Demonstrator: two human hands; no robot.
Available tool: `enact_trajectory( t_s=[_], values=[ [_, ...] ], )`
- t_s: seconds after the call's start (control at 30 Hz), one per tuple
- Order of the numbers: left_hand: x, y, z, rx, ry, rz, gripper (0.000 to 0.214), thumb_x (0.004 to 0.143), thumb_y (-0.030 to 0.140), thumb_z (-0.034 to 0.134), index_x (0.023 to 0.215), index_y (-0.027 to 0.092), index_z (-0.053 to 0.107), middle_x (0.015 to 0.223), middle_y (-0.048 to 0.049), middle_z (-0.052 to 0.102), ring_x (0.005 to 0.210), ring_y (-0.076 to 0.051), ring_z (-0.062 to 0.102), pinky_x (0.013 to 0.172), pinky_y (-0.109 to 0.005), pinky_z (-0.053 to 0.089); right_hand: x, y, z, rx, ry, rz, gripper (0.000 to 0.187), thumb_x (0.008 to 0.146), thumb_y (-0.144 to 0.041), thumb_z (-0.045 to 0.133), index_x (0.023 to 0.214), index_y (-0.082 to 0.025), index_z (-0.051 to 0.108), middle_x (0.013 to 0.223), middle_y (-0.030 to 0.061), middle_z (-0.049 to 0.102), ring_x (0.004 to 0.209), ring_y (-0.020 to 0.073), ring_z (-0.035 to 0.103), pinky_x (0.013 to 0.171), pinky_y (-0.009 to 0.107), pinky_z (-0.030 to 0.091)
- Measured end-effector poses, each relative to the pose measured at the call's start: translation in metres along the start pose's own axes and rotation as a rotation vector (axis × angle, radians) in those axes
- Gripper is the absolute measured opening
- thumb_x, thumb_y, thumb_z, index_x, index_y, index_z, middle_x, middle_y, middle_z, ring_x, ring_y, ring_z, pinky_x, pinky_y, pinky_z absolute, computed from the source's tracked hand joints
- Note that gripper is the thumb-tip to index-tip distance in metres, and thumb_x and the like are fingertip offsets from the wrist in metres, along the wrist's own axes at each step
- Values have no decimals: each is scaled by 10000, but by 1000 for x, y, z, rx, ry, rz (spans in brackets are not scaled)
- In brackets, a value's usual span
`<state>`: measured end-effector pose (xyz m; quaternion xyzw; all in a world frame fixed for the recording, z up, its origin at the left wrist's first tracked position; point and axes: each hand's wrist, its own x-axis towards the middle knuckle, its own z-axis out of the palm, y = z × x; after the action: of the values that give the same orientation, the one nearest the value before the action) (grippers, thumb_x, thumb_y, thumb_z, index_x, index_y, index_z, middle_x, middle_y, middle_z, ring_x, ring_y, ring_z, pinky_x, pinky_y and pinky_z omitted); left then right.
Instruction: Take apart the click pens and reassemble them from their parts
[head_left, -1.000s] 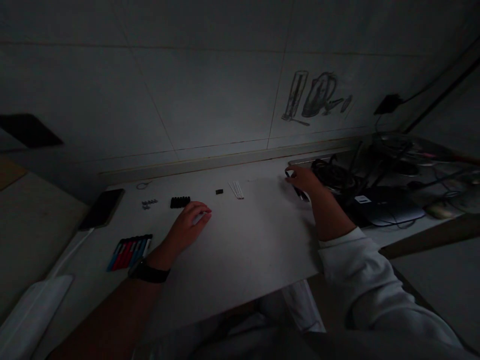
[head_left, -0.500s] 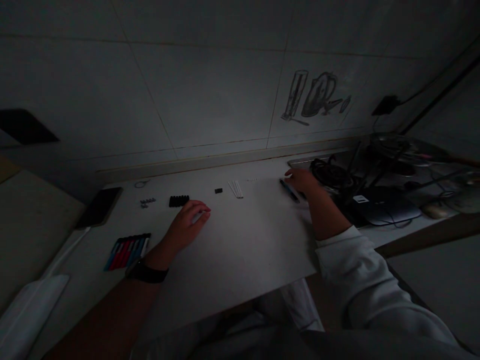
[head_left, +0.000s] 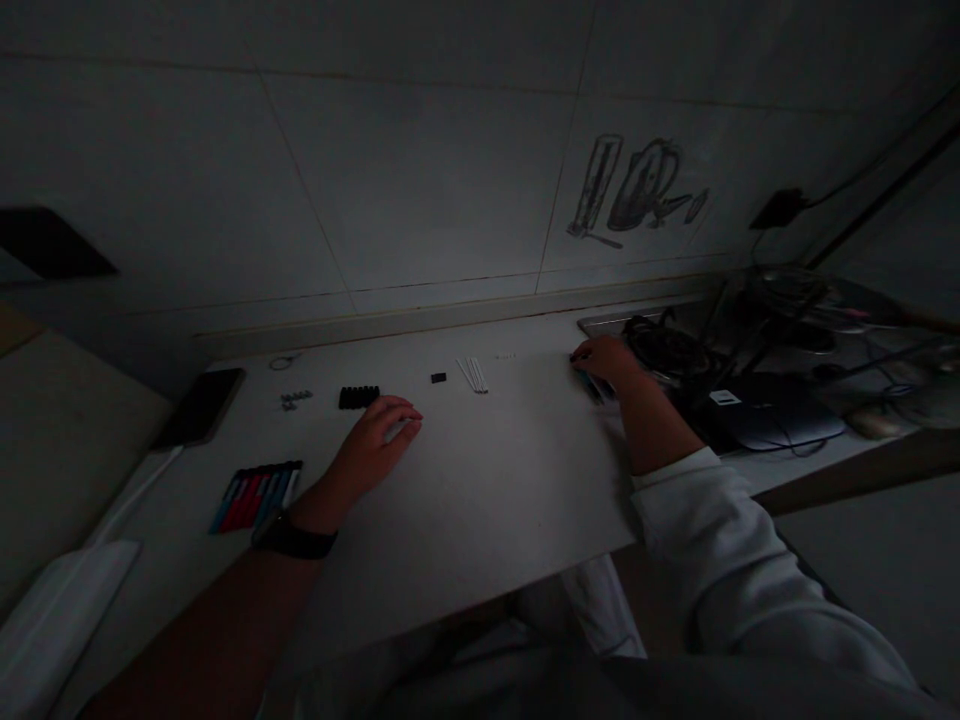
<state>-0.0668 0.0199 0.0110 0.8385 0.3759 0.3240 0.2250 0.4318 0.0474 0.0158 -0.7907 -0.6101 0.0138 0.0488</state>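
My right hand [head_left: 606, 358] is at the right of the table, its fingertips closed on the end of a dark pen [head_left: 591, 386]. The hand covers part of the pen and whatever lies under the palm. My left hand [head_left: 377, 440] rests on the table with a gap between thumb and fingers, holding nothing that I can see. Just behind it lies a row of black caps [head_left: 359, 397]. Between the hands are a small black piece [head_left: 439, 378], several thin white sticks like pen refills [head_left: 472, 375] and a line of tiny pale pieces [head_left: 505, 357].
Several red, blue and white pen-like barrels [head_left: 256, 496] lie side by side at left. Small grey pieces [head_left: 295, 399], a thin ring [head_left: 282, 362] and a dark phone-like slab [head_left: 201, 408] lie farther back. A gas stove [head_left: 667, 345] and a dark flat case [head_left: 776, 412] border the right.
My right hand has shifted slightly over the pens, and the pen at its fingertips has moved a little to the right. My left hand has stayed in place.
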Motion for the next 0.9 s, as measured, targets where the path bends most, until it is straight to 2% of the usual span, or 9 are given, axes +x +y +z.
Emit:
enact_trajectory(
  t_s=[0.17,0.53,0.9],
  values=[
    [0,0,0,-3,-1,4,260,1025,418,533,1042,228,710,1166,-66,615,1146,-224,610,1077,-452,494,0,5,1,3,12,8,287,840,-343,740,1102,-252,813,1128,78,798,1046,261,723,918,338,540],
    [0,-3,1,3,-5,-1,272,1023,438,540,1038,231,715,1164,-61,617,1146,-226,612,1072,-454,497,1,-3,-2,-25,2,19,305,863,-330,711,1140,-246,808,1178,98,771,1069,284,704,926,347,524],
    [0,-1,0,5,-5,6,255,1027,419,538,1046,234,713,1160,-62,615,1152,-222,608,1075,-455,496,2,7,-2,-69,-16,6,333,852,-339,708,1159,-247,799,1209,111,752,1080,270,684,944,341,522]
  ],
)
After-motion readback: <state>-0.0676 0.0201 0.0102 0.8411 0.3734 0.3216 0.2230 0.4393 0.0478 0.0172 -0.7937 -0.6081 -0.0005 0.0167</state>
